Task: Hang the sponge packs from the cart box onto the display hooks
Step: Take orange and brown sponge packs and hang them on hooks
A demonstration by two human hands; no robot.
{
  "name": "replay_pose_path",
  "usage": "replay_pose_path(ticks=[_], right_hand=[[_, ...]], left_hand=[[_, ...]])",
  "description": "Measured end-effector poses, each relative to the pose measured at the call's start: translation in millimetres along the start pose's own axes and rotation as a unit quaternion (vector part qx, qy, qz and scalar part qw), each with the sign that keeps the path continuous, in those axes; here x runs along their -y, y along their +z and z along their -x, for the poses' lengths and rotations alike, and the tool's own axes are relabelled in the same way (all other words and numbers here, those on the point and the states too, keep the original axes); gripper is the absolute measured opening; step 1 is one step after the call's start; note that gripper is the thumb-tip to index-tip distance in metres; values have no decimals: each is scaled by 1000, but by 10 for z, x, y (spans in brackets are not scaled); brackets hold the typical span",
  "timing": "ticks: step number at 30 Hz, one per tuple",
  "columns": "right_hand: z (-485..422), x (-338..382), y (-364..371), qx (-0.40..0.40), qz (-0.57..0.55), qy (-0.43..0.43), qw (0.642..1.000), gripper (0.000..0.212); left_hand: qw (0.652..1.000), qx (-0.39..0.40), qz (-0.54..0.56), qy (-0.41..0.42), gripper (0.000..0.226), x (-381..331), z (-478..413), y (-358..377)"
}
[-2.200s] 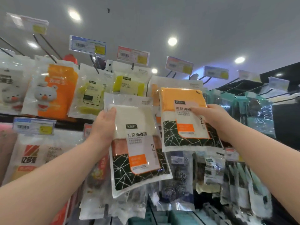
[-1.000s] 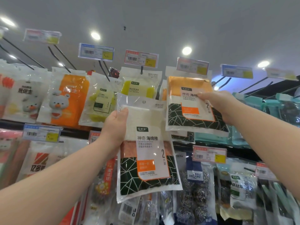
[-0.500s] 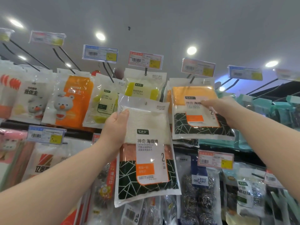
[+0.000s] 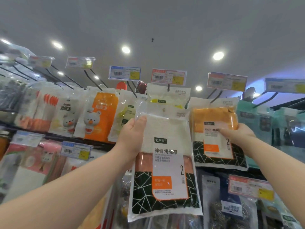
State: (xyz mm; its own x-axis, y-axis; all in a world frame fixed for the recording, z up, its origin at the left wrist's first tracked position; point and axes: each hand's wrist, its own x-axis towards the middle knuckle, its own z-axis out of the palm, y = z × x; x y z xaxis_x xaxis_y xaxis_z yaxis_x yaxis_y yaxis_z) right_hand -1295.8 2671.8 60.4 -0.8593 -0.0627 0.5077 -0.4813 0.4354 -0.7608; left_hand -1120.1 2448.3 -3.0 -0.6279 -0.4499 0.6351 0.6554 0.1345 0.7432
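My left hand (image 4: 132, 138) grips the left edge of a sponge pack (image 4: 166, 162) with a white top, pink band and black patterned bottom, held up in front of the display. My right hand (image 4: 237, 134) holds the right side of an orange-topped sponge pack (image 4: 212, 129), whose top lies at a black display hook (image 4: 214, 97). I cannot tell if that pack is threaded on the hook. The cart box is out of view.
Several hanging packs fill the upper row: yellow sponges (image 4: 166, 96), orange bear packs (image 4: 100, 116), teal packs (image 4: 264, 118) on the right. Price tags (image 4: 168, 77) stick out on hook ends overhead. Steel scourer packs (image 4: 229, 209) hang below.
The view has swung left and up. My left hand has raised the white-topped pack higher, over the yellow pack. My right hand stays on the orange-topped pack at its hook.
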Motion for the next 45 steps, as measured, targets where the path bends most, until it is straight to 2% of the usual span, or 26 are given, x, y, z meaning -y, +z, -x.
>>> replay_pose_path(ticks=[1,3,5,6,7,8,10,12,15,17,20,22,29,33,41,45], right_hand=[[-4,-5,1,-13,35,-1,999,48],[35,-21,-36,-94,105,-40,989,76],[137,-21,-92,-153,73,-137,976,74],[207,-9,-128,-127,13,-158,979,66],[299,8,-160,-58,-60,-141,987,61],[394,19,-182,42,-128,-100,986,61],[522,-20,-224,203,-168,-32,964,62],[567,-99,-272,244,-185,-45,951,50],[553,-185,-364,165,-240,-73,954,31],[515,-198,-441,120,-276,-77,951,29],[483,-175,-499,91,-296,-93,946,24],[471,-153,-505,82,-299,-99,946,22],[391,-40,-448,79,-316,-91,941,20],[321,15,-437,83,-330,-83,937,14],[220,53,-397,74,-334,-68,937,24],[187,39,-397,59,-310,-61,947,20]], left_hand=[[1000,4,0,-2,42,-1,-5,26],[1000,17,1,-5,40,7,-11,120],[1000,21,6,-3,34,29,-27,262],[1000,24,8,-5,34,43,-47,349],[1000,28,9,-7,34,56,-67,451],[999,28,13,-8,32,72,-92,554],[1000,13,10,-6,25,94,-147,748],[1000,13,-6,-5,25,110,-231,924],[999,44,0,-22,40,118,-330,1127],[993,87,12,-75,57,153,-355,1216],[984,142,-16,-108,63,278,-304,1256],[982,153,13,-112,57,363,-294,1251],[988,143,33,-47,20,265,-397,1277],[988,137,59,-26,14,212,-451,1287],[990,125,60,3,10,181,-526,1317],[991,123,56,-4,9,200,-563,1352]])
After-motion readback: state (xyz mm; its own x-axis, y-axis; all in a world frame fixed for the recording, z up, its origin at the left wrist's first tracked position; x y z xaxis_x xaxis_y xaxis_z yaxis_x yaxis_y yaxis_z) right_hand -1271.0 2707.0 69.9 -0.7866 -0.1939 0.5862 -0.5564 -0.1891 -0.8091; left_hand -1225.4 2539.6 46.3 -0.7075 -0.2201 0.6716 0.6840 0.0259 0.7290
